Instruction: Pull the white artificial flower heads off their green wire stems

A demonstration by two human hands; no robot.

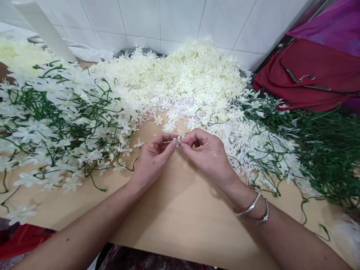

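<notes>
Between my two hands, over the middle of the table, is a small white artificial flower (179,139). My left hand (154,153) is closed, pinching it from the left with thumb and index finger. From the right, the thumb and index finger of my right hand (206,153) press on the same flower. Fingers cover part of the flower, and its stem is hard to make out. Just beyond my fingertips, loose white blossoms (169,126) lie on the wood.
A large heap of cream-white blossoms (182,71) lies against the tiled wall (182,18). White flowers on green stems (64,120) are piled at left. Bare green stems (329,150) are heaped at right, below a red handbag (312,75). The table (180,210) has its edge near me.
</notes>
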